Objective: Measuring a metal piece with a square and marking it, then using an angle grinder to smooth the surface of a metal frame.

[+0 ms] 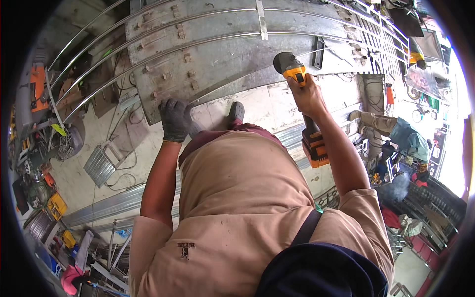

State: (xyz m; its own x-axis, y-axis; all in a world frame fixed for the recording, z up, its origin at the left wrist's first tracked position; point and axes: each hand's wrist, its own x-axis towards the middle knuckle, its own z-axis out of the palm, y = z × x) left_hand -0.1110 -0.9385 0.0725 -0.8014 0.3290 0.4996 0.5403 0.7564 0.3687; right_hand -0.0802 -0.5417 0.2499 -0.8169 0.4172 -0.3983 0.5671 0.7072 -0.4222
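My right hand is bare and wrapped round a yellow and black cordless angle grinder with an orange and black battery pack at its lower end. The grinder's dark guarded head hangs above the front edge of a grey metal worktable. On my left, a dark work glove covers my left hand; its fingers curl over the table's near edge by the corner, though their tips are hard to make out. Across the tabletop lies a long frame of shiny metal tubes, joined by a flat crosspiece.
A black metal piece lies on the table, right of the grinder. Another person crouches at far right near smoke. Long metal profiles lie on the floor behind me; a ribbed metal sheet and cables are at left.
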